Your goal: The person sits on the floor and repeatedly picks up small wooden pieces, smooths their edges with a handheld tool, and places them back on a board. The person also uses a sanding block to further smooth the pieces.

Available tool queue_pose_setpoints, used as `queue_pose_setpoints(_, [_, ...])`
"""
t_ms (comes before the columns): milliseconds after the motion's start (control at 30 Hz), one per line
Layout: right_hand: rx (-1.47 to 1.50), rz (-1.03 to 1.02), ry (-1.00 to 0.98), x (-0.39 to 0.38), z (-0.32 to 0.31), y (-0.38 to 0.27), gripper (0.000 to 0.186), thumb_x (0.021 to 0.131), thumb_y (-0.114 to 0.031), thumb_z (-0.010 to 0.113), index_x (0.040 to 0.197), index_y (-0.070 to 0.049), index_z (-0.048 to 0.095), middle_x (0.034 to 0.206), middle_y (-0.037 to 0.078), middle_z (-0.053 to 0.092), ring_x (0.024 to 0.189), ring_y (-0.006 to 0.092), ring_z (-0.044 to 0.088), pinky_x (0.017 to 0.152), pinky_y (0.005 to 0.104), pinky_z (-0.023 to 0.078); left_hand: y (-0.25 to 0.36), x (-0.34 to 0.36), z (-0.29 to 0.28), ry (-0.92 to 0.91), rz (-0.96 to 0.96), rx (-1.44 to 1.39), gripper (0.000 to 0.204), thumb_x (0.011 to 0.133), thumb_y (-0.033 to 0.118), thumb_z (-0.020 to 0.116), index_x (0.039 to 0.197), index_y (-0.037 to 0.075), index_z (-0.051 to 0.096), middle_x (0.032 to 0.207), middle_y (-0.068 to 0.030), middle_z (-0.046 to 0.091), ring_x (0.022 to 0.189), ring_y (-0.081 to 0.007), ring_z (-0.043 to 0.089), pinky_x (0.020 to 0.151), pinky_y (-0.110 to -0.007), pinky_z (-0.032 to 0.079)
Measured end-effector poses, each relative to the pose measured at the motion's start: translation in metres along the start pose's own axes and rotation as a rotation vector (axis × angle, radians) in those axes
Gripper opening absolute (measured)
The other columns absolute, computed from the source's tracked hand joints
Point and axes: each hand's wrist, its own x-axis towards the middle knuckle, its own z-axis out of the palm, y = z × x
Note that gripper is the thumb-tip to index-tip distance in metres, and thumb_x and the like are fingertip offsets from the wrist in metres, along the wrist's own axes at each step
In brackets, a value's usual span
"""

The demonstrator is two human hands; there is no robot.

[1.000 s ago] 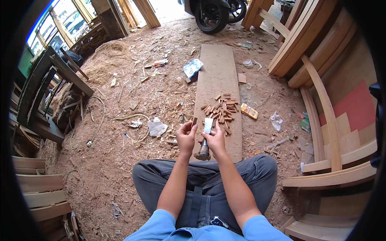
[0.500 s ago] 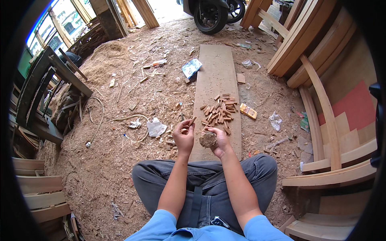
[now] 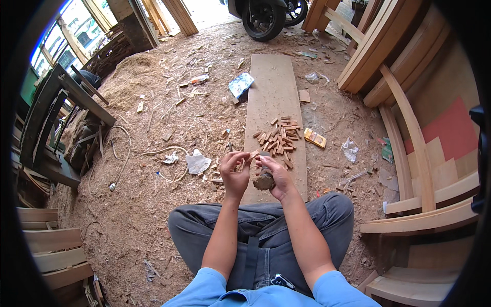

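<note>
My left hand (image 3: 235, 173) pinches a small wooden block (image 3: 253, 155) between its fingertips. Closed around a thick tool with a round, rough brown end (image 3: 263, 181) is my right hand (image 3: 276, 178). A flat grey part of that tool (image 3: 264, 153) shows above the fingers, right by the block; whether the two touch I cannot tell. The exact kind of tool is not clear. Just beyond my hands, a loose heap of small wooden blocks (image 3: 279, 137) lies on a long board (image 3: 271, 82) on the ground in front of my crossed legs.
A yellow packet (image 3: 315, 138) lies right of the board, and a blue-white packet (image 3: 241, 85) by its left edge. Sawdust and wood scraps cover the ground (image 3: 128, 215). Curved timber (image 3: 417, 138) leans at the right; a motorbike wheel (image 3: 263, 20) stands at the far end.
My left hand has brought its wooden block right, up against or close to the tool. In my right hand the tool has turned, so its flat grey part now shows.
</note>
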Motion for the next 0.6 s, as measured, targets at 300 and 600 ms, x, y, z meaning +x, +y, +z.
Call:
queue_pose_setpoints(300, [0.003,-0.088,0.125,0.0047,0.0004,0.0052,0.014,0.094,-0.016,0.065,0.106,-0.009,0.065,0.093,0.002,0.067,0.077,0.0132,0.066,0.068,0.0281,0.055,-0.0057,-0.0055,0.0060,-0.149,-0.091,-0.147,0.022,0.078,-0.006,0.068,0.095,0.007,0.073,0.092,-0.0032,0.069,0.084,-0.0149,0.066,0.069,-0.027,0.051])
queue_pose_setpoints(600, [0.091,-0.123,0.104,0.0035,0.0011,0.0043,0.015,0.094,-0.015,0.065,0.107,-0.008,0.068,0.095,0.002,0.067,0.082,0.0116,0.063,0.071,0.0271,0.053,-0.0037,-0.0073,0.0090,-0.311,-0.274,-0.325,0.026,0.085,-0.006,0.067,0.109,0.003,0.067,0.109,-0.0040,0.063,0.099,-0.0127,0.064,0.079,-0.027,0.057])
